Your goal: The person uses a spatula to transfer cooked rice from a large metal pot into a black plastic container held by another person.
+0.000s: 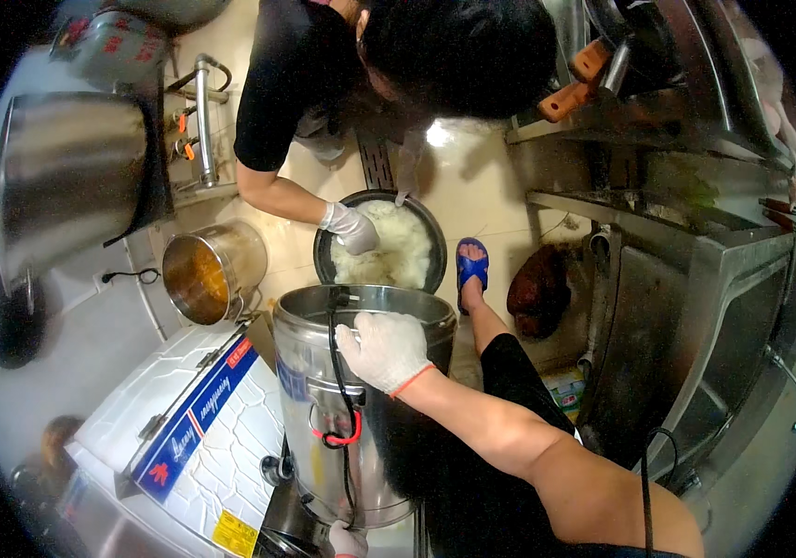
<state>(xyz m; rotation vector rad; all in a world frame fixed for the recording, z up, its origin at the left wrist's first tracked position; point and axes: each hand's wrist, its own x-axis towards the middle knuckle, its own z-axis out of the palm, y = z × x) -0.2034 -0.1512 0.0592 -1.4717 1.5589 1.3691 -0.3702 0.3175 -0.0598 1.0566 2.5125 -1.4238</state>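
Observation:
A tall stainless steel insulated barrel (300,390) leans with its open mouth towards a round black basin (323,259). My right hand (387,352), in a white knitted glove, grips the barrel's near rim. At the barrel's base is my gloved left hand (347,540), partly cut off by the picture's lower edge. A black power cord (342,376) runs down the barrel's side and loops at a red-gripped handle (338,434). Pale, frothy, whitish contents (398,240) fill much of the basin. Most of the barrel's inside is hidden.
Across from me, a co-worker's gloved hand (357,234) reaches over the basin; the other (406,192) is at its far rim. A steel pot (248,261) with orange contents lies left, above a white chest freezer (230,425). Steel counters (677,279) line the right.

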